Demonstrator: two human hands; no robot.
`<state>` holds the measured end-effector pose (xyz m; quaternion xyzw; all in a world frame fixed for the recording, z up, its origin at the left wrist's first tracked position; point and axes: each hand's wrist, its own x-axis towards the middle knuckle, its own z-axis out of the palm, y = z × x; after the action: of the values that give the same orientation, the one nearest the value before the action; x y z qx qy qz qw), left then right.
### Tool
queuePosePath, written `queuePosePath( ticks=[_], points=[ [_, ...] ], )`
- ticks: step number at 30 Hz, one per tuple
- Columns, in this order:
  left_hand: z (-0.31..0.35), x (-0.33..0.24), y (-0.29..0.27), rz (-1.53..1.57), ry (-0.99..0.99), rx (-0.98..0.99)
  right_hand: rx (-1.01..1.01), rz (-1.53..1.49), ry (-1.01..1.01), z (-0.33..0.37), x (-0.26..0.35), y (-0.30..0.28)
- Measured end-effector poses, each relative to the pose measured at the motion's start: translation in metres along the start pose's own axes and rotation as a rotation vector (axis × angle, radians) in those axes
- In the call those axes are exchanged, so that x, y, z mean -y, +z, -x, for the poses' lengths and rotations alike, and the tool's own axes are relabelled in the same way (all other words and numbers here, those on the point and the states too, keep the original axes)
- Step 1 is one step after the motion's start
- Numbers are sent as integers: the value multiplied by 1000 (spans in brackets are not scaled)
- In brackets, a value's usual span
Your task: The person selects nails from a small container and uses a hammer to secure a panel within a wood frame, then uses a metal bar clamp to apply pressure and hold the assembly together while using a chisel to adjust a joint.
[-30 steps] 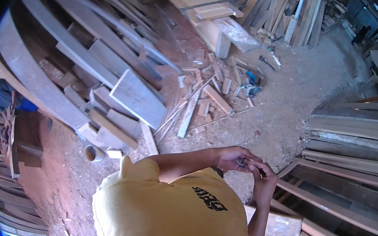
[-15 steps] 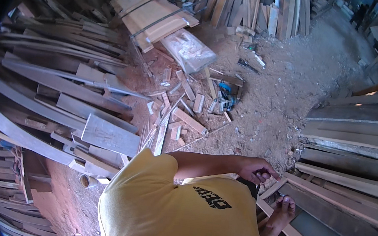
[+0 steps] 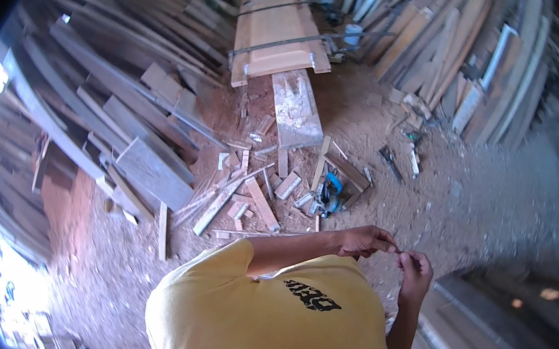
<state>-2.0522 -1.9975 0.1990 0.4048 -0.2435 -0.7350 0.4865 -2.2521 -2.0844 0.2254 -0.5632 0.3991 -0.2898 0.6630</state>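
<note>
Head camera: rough, grey-brown planks (image 3: 93, 86), some bowed by the lens, lie in a long heap on the left, while taller boards (image 3: 444, 48) lean upright at the back. A smooth, tan wooden panel (image 3: 277, 33), crossed by thin dark bars, lies ahead, and a scuffed, whitish plank (image 3: 296, 110) extends from its near end. The floor (image 3: 460, 198) is brown, gritty and scattered with chips. In front of the yellow shirt (image 3: 260, 320), the left hand (image 3: 368, 240) has its fingers bent and tips gathered toward the right hand (image 3: 415, 266), whose fingers curl likewise; the two sets of fingertips meet or nearly meet. Whether either is closed on something cannot be told, since anything between the tips is too small to make out. Among the nearest things are a blue-and-black power tool (image 3: 328, 193) on the ground, beyond the left hand, and blurred, thick boards (image 3: 477, 335) stacked to the right, below the right hand. Blocky reddish offcuts (image 3: 261, 204) and narrow strips sprawl left of the tool, cluttering the ground between the person and the panel. A white bucket (image 3: 353, 34) stands farther back, beside the panel.
</note>
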Motion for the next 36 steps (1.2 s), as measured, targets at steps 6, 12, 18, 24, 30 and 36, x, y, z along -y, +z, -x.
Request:
queuePosePath(
  ticks=[6, 12, 18, 24, 30, 36],
  points=[
    [-102, -80, -55, 67, 258, -260, 292, 135, -18, -187, 29, -1],
    [-250, -154, -145, -186, 344, -367, 354, 80, 102, -369, 44, -15],
    [-342, -254, -184, -363, 544, -397, 323, -177, 217, -496, 91, -16],
    [-390, -314, -241, -28, 456, -526, 412, -254, 373, -628, 120, 9],
    [-430, -382, -312, 726, 469, -346, 482, -180, 273, -798, 113, 4],
    [-488, -448, -392, 851, 685, -333, 490, -118, 270, -972, 149, 35]
  ],
)
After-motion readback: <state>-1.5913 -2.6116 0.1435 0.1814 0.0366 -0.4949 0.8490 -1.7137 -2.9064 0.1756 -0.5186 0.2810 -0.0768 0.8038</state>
